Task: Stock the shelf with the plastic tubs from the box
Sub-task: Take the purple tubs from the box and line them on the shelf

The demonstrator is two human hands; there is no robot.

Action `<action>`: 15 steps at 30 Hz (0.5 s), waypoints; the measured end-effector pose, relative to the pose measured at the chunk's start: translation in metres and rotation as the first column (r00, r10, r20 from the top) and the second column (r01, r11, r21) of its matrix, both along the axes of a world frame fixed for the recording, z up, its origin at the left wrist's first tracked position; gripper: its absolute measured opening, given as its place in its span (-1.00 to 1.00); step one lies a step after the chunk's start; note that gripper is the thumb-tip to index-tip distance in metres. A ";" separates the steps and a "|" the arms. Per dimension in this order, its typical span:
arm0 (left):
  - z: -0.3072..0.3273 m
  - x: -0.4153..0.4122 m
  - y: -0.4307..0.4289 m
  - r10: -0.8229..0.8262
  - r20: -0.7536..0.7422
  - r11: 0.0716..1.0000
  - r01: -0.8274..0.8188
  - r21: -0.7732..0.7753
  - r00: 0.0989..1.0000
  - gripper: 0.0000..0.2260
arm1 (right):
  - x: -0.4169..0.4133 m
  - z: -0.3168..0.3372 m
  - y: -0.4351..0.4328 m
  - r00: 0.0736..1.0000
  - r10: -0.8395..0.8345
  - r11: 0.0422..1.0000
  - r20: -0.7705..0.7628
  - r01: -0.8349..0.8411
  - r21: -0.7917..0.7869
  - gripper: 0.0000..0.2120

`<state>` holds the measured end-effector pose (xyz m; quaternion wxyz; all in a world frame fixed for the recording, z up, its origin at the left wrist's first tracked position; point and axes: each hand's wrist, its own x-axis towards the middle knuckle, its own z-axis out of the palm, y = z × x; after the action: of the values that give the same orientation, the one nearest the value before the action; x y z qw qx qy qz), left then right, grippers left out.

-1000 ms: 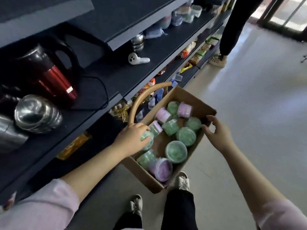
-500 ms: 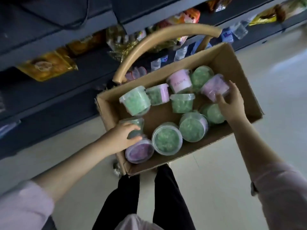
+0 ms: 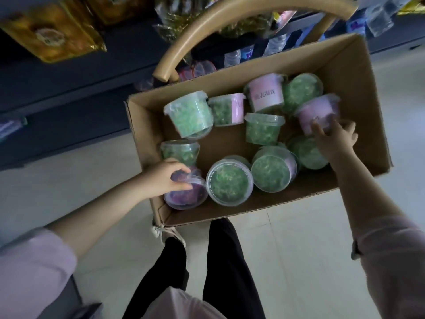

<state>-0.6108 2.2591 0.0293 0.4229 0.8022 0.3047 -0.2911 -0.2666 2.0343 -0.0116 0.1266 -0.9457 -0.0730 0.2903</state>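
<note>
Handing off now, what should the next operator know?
Left hand grips the purple tub at the near-left corner of the box.
Right hand has fingers on the lilac tub by the right wall; grip unclear through blur.
The other tubs, mostly green, lie in the box.
Neither tub is lifted out yet.
Left: move every tub to the shelf.

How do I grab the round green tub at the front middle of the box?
Come from above and grip the lid rim of the round clear plastic tub of green stuff. It sits lid-up, the purple-filled tub and another green tub crowding its sides, so pinch front and back.
</note>
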 end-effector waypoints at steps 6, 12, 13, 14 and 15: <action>-0.007 -0.003 -0.009 0.000 0.047 0.994 -0.006 0.113 0.999 -0.64 | 0.007 -0.004 -0.013 0.992 -0.116 0.967 -0.048 0.124 0.223 -0.44; 0.001 0.009 0.002 0.143 0.064 0.983 -0.149 0.111 0.988 -0.78 | 0.030 -0.008 -0.015 0.978 -0.183 0.949 -0.104 0.203 0.241 -0.36; 0.005 0.009 0.008 0.174 0.065 0.977 -0.181 0.116 0.983 -0.79 | 0.032 -0.009 -0.015 0.975 -0.186 0.945 -0.119 0.210 0.250 -0.38; 0.009 0.010 0.014 0.205 0.072 0.968 -0.213 0.134 0.976 -0.79 | 0.033 -0.010 -0.015 0.973 -0.195 0.935 -0.127 0.223 0.275 -0.41; 0.013 0.011 0.020 0.234 0.085 0.956 -0.245 0.160 0.969 -0.80 | 0.033 -0.012 -0.015 0.968 -0.210 0.920 -0.134 0.242 0.307 -0.44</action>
<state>-0.5994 2.2792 0.0424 0.3949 0.8015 0.4094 -0.1845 -0.2337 2.0190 -0.0240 0.3148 -0.8992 -0.0031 0.3040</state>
